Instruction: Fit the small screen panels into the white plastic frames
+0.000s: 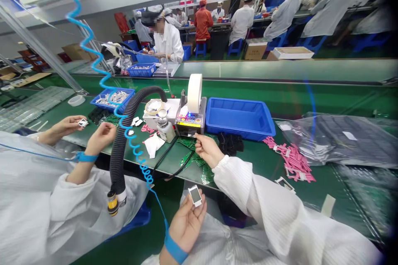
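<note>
Grey, white-framed rectangular screen (195, 196), long axis roughly toward boxy grey tape dispenser (190, 124).
My half-curled left hand (188, 220) holds it; my right hand (207, 149), nearer the dispenser, looks pinched, its hold unclear.

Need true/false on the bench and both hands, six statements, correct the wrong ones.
1. The left hand holds a white-framed display. True.
2. A blue wristband is on the left wrist. True.
3. The right hand grips a bottle. False: its fingertips are at the front of the tape dispenser.
4. The tape roll lies flat. False: it stands upright on the dispenser.
5. A blue bin stands right of the dispenser. True.
6. The strips piled right of the bin are green. False: pink.
</note>
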{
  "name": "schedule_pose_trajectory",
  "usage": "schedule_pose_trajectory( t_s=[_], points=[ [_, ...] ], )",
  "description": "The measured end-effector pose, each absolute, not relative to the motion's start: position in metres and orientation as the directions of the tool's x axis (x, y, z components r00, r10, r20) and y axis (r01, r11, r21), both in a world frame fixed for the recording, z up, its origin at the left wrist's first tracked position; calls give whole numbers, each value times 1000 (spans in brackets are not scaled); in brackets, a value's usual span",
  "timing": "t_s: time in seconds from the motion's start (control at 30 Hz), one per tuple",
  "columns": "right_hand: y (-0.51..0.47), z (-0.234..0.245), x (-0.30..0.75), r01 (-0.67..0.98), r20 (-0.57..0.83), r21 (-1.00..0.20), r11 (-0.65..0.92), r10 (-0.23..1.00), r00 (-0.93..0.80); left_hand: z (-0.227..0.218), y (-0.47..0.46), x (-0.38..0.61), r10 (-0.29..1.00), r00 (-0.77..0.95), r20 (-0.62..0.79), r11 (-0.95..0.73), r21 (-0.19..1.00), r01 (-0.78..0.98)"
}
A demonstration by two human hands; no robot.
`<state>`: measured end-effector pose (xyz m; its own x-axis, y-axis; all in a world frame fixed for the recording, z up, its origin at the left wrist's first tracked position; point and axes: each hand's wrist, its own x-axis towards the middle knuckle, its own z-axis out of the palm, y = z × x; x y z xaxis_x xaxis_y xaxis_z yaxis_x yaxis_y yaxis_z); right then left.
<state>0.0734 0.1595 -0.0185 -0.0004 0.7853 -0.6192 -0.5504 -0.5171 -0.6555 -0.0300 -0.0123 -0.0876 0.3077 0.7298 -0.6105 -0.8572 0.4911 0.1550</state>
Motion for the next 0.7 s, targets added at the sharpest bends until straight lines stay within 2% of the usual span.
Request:
schedule_pose_trajectory(
  t_s=[0.13,0.3,0.37,0.43,0.5,0.53,0.6,0.7],
  points=[
    [150,-1,73,-530,-566,-693,-489,824,-20,-86,-8,-33,737,290,-610,470,155,-869],
    [89,46,87,-513,-349,-763,-393,919,-185,-78,4,-38,781,263,-567,427,178,-886],
    [58,57,100,-341,-181,-898,-277,940,-289,-72,8,-36,817,268,-511,420,208,-883],
    [32,60,115,-63,33,-998,12,936,-350,-62,11,-30,838,274,-471,415,224,-882],
    [14,56,129,188,218,-935,300,906,-363,-51,12,-19,840,279,-465,416,222,-882],
    [8,54,135,275,280,-881,385,893,-354,-44,12,-13,839,284,-463,420,221,-880],
    [2,48,143,380,336,-809,449,883,-327,-32,11,-1,839,310,-448,442,227,-868],
    [2,44,149,446,320,-794,413,908,-271,-18,10,14,831,389,-398,505,247,-827]
  ],
)
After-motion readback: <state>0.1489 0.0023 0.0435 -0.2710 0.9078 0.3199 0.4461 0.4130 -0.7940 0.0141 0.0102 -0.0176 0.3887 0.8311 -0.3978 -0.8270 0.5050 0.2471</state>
